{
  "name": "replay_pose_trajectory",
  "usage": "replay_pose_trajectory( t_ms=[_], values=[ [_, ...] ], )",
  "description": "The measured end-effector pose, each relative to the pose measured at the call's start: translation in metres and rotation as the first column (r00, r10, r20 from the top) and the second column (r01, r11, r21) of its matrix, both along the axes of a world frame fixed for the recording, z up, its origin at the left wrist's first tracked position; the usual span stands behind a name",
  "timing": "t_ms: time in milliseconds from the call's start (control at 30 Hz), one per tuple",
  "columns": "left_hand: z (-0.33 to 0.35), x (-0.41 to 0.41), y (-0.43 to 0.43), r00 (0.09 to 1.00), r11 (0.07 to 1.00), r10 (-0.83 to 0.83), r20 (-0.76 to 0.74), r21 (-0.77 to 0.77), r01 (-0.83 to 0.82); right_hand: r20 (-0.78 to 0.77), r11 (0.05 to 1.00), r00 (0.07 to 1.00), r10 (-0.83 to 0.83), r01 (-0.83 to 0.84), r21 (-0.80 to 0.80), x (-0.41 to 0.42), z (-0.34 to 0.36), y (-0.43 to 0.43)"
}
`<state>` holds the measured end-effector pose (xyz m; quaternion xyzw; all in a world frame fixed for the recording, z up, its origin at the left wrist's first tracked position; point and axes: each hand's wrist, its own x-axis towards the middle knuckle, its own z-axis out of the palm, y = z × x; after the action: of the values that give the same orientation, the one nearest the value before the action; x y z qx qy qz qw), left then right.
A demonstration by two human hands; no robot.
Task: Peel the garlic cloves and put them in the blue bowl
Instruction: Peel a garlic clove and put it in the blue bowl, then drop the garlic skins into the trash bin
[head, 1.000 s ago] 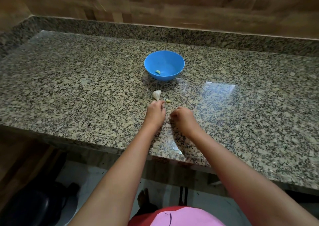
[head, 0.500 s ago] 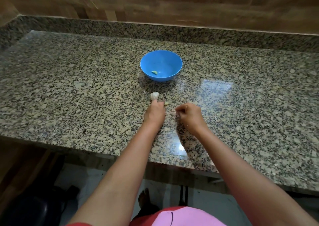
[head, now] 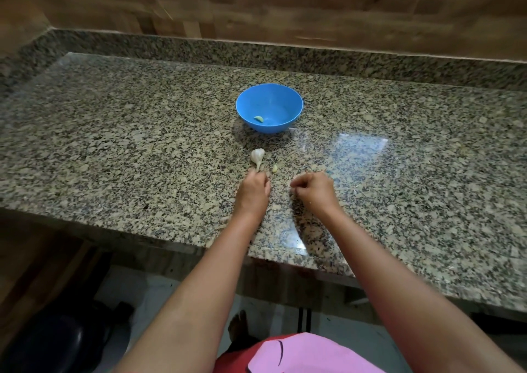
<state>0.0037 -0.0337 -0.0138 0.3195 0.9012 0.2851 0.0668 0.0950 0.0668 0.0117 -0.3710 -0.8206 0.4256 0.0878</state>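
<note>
My left hand (head: pixel 253 188) lay knuckles-up on the counter (head: pixel 119 144), fingertips touching the garlic (head: pixel 257 156) stalk; whether it gripped I couldn't tell. My right hand (head: pixel 313 190) was curled, contents hidden. One clove (head: pixel 259 119) sat in the bowl (head: pixel 282 102), another piece (head: pixel 275 168) lay between garlic and right hand.

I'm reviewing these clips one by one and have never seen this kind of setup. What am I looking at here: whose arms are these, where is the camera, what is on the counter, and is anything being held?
There is no machine. A person wears a wide-angle camera on the head, looking forward and down, so the two arms are their own. On the granite counter stands a blue bowl with one peeled clove inside. Nearer lie a garlic bulb piece and a small loose clove. The left hand reaches to the bulb's stem tip; whether it grips it is unclear. The right hand is curled; if it pinches something, that is too small to see.
</note>
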Motion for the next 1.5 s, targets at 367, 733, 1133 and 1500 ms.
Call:
replay_pose_trajectory(
  t_ms=[367,733,1133,1500],
  values=[
    [0.018,0.017,-0.041,0.676,0.746,0.192,0.711,0.342,-0.572,-0.048,0.985,0.999,0.002,-0.010,-0.170,0.005,0.013,-0.013],
    [0.041,-0.016,-0.150,0.478,0.327,0.126,0.869,0.419,-0.847,-0.107,0.894,0.959,0.261,-0.282,-0.348,-0.081,0.034,-0.124],
    [-0.011,-0.117,-0.427,0.413,0.092,0.332,0.848,0.407,-0.909,-0.178,0.656,0.821,0.543,-0.546,-0.521,-0.236,-0.013,-0.402],
    [-0.093,-0.167,-0.592,0.052,-0.209,0.393,0.918,0.144,-0.967,-0.012,0.553,0.723,0.691,-0.538,-0.636,-0.319,-0.075,-0.581]
  ],
)
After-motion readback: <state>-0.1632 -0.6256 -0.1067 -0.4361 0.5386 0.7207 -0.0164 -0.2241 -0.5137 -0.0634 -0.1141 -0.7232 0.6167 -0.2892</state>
